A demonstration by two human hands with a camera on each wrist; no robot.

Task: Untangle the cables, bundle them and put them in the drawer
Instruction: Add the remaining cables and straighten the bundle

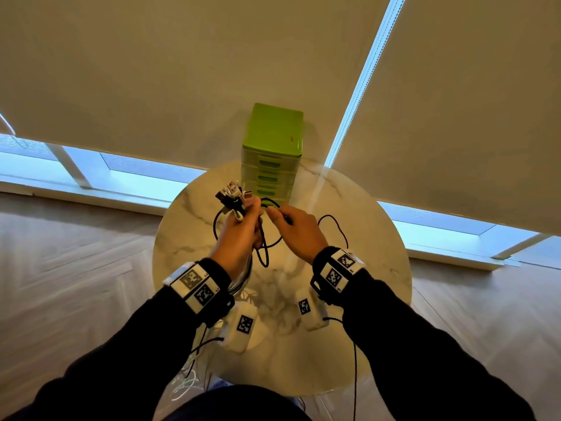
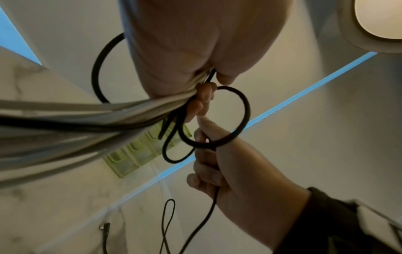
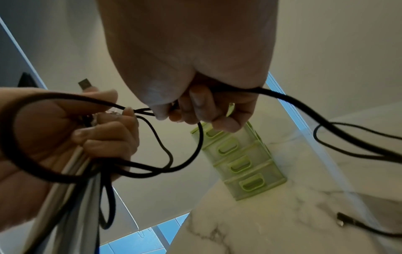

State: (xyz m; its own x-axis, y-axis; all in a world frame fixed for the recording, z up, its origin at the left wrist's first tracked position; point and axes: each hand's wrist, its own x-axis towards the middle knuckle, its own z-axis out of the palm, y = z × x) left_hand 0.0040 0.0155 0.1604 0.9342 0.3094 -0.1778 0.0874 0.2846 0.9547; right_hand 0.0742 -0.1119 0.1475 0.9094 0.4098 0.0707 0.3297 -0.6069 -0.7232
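**Working the black cable free above the round table**

The left hand (image 1: 239,229) is held above the middle of the round white marble-patterned table (image 1: 373,268), fingers curled tight round a bunch of grey and black cables (image 2: 76,120) with their plugs (image 1: 232,192) fanned out above the fist. The right hand (image 1: 299,230) is close beside it, thumb and fingers pinching a thin black cable (image 3: 304,101) that loops about the bunch and trails off toward the table's right edge, where an angled plug (image 3: 340,221) lies on the marble.

To do this step well, I judge the left hand should keep its hold just below the plugs while the right feeds the black cable back through its own loops (image 2: 234,120) rather than pulling hard, which would likely draw them into a knot. Following the cable toward its free end looks the surest way.

The tall green plastic drawer unit (image 1: 274,138) stands at the far edge of the table, all its drawers closed; none holds cables yet. The grey cables hang down past the near edge toward the floor, and more loose cord (image 1: 185,387) lies there. Bare marble shows to either side of the hands for laying out a freed cable, though the slack by the right edge could slip off.
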